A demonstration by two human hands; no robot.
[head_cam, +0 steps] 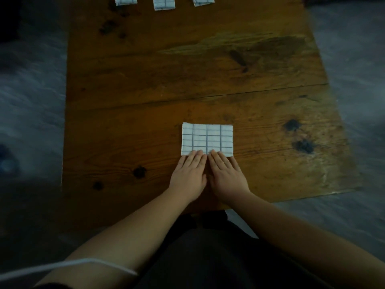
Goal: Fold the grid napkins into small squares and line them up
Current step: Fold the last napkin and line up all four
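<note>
Grid napkin (207, 138), near edge under straight fingertips of flat left hand (190, 175) and right hand (226, 175).

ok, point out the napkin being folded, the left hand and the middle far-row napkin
napkin being folded (207, 136), head view, centre of top face
left hand (188, 176), head view, back of hand
middle far-row napkin (164, 4), head view, visible lower part

My napkin (207, 138) is white with a dark grid. The counter (187, 69) under it is orange-brown grained wood with dark knots. Three squares (164, 3) at the counter's far edge show the same grid.
</note>
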